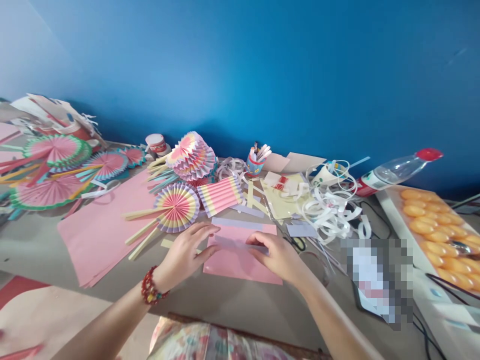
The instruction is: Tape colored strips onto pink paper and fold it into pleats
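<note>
A pink sheet of paper (240,262) with a lavender strip (240,223) along its far edge lies on the table in front of me. My left hand (189,248) is at the sheet's left side, thumb and fingers apart, with nothing visible between them. Over the right half of the sheet is my right hand (275,254), its fingers bent and the thumb a little apart from them. Whether its fingertips press on the paper is hard to tell. Just beyond my left hand lie a round pleated paper fan (178,206) with pale sticks and a pleated pink-and-yellow paper piece (220,196).
Large pink sheets (108,225) and finished fans (54,150) lie to the left. Curled white paper strips (326,215), scissors (298,243) and a pen cup (255,162) are beyond. At right are a plastic bottle (397,170), a phone (371,285) and a tray of orange objects (427,220).
</note>
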### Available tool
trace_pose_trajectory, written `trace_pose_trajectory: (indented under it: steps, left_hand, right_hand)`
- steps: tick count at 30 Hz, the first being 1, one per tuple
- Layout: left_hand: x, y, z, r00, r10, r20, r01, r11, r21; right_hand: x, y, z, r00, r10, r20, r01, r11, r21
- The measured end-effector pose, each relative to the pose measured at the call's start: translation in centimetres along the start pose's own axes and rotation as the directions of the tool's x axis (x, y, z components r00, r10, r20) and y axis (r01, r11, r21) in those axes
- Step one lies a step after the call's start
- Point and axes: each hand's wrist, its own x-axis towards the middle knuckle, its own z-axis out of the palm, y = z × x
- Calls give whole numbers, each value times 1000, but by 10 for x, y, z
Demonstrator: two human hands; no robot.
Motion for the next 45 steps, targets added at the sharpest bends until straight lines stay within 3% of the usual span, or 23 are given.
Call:
trace_pose_trajectory:
  steps: [4,11,23,27,36,45]
  left_hand:
    - [9,3,1,998,-21,57,26,995,-91]
    - [13,1,-2,970,-148,193,188,961,-205]
    - [-7,-4,1,938,-229,262,277,947,-165]
    - [-11,-2,0,928,-230,293,287,943,-169]
    - [-19,-1,1,946,-130,296,164,982,-95]
    - [-17,-3,-3,954,-44,297,68,995,-70]
  right_hand:
    - [-5,-3,3,1000,-9,20,8,999,42]
    - [-9,-4,3,1000,23,8,-23,997,78]
    - [-23,10,17,997,65,-43,-64,998,18]
    - [-24,10,21,999,19,-26,-19,1000,7]
    - [-23,15,28,999,-30,-30,30,999,-16]
    - [-15,17,24,978,-189,82,196,977,-82]
